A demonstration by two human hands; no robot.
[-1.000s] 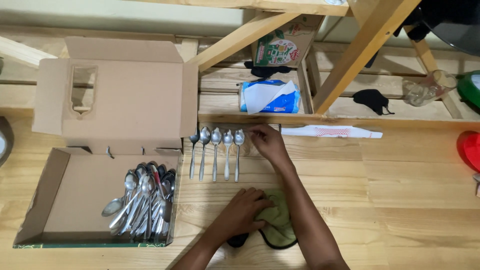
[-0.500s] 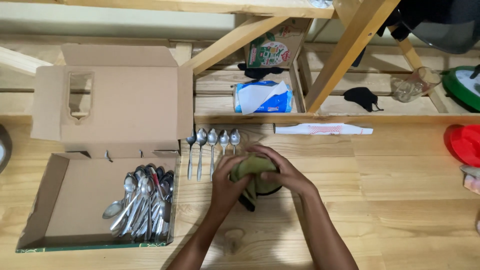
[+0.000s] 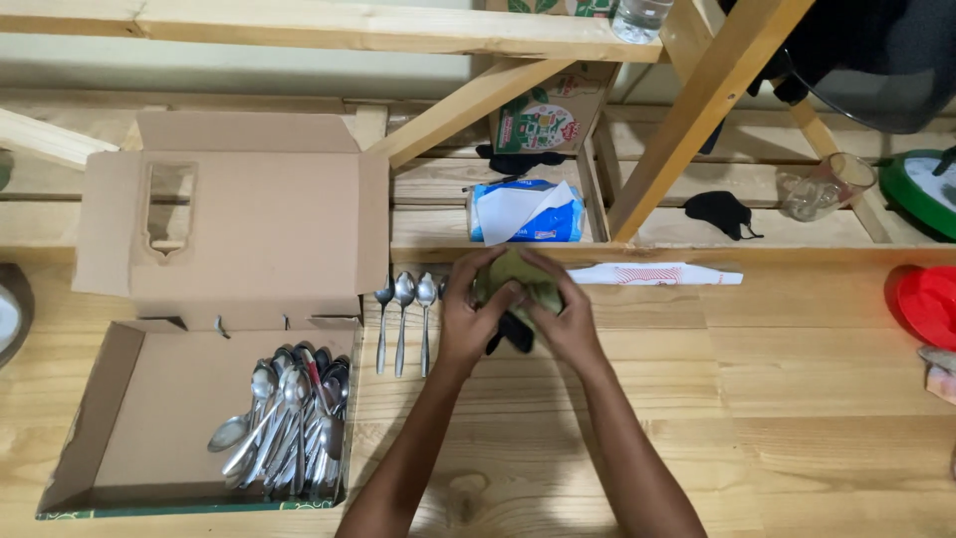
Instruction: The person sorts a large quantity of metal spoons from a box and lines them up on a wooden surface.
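Both my hands — left hand (image 3: 476, 317) & right hand (image 3: 558, 319) — fingers clamped on green cloth (image 3: 518, 274), spoons (image 3: 403, 299) just beside.

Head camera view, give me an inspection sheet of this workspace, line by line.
Surface: pale wooden table.
Job's things: olive green cloth bunched between both hands; three spoons show in a row beside it.
Clutter: open cardboard box with a pile of spoons; tissue pack; red lid; glass.
Hands: left hand and right hand grip the cloth.
Cables: nothing seen.
Surroundings: wooden frame beams.
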